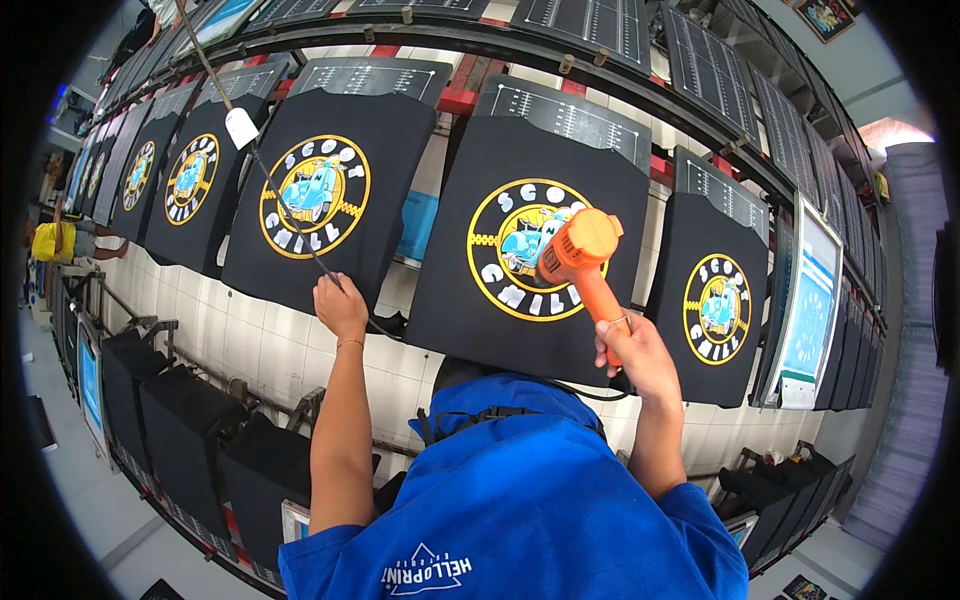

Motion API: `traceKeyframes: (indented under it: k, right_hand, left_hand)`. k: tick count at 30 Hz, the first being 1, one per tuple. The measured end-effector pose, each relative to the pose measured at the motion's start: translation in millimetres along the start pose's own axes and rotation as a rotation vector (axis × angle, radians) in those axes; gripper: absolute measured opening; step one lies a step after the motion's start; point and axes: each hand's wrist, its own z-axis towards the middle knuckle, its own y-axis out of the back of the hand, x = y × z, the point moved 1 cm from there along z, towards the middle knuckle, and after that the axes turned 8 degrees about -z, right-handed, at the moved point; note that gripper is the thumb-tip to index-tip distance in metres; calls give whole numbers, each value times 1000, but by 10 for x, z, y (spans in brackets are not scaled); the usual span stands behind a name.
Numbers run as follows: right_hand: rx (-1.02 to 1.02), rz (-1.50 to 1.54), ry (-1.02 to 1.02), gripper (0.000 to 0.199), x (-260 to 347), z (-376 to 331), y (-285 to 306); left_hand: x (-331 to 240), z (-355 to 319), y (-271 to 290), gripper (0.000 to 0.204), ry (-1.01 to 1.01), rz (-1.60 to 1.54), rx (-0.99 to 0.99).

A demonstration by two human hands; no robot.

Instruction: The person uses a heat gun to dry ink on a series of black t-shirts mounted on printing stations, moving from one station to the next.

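My right hand is wrapped round the handle of an orange heat gun. Its head hangs over the round yellow, white and blue print on a black T-shirt, hiding part of the print. The shirt is stretched over a flat board. My left hand is closed on a black power cord, which runs up to a white connector at the upper left. Behind that hand lies another black T-shirt with the same print. A third printed shirt is on the right.
Several more printed shirts stretch away in a row on the left. A framed printing screen leans at the right end of the row. Metal rails and further boards run along the far side. Behind me stand black-covered boards; a person in yellow is far left.
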Motion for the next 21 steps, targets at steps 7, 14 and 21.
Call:
traceKeyframes:
  k: [7, 14, 21]
  right_hand:
    - [-22, -47, 5, 31, 54, -43, -61]
    - [32, -5, 61, 30, 28, 77, -156]
    - [55, -25, 45, 31, 4, 151, -218]
  left_hand:
    - [28, -4, -17, 24, -6, 7, -16]
    - [-3, 7, 15, 25, -9, 20, 0]
    - [16, -3, -7, 25, -7, -4, -23]
